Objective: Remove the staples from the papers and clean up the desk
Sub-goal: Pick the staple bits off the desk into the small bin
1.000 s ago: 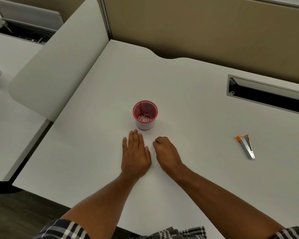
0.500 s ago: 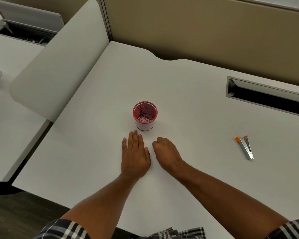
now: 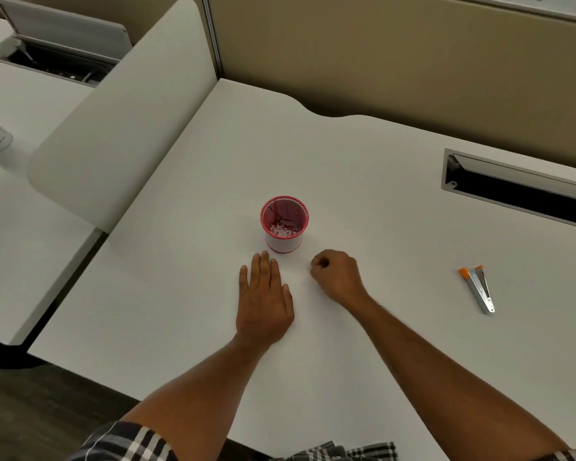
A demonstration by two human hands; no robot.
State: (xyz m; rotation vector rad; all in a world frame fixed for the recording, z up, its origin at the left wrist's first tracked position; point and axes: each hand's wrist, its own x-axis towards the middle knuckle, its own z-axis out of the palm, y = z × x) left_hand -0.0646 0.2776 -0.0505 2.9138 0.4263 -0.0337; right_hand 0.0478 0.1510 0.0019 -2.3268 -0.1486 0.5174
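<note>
A red mesh cup (image 3: 284, 224) stands upright in the middle of the white desk (image 3: 363, 181), with small white bits at its bottom. My left hand (image 3: 263, 297) lies flat on the desk just in front of the cup, fingers together and palm down, holding nothing. My right hand (image 3: 338, 276) rests to the right of it, curled into a loose fist with the fingertips pinched; whether anything is between them is too small to tell. A metal staple remover (image 3: 478, 288) with orange tips lies on the desk far to the right. No papers are visible.
A long cable slot (image 3: 519, 191) is cut into the desk at the back right. A beige partition wall (image 3: 396, 54) runs along the back. A white divider panel (image 3: 120, 121) stands at the left, with a neighbouring desk (image 3: 20, 221) beyond it.
My right hand has shifted slightly to the right, away from my left hand, and curled tighter. The left hand, cup and staple remover have stayed in place.
</note>
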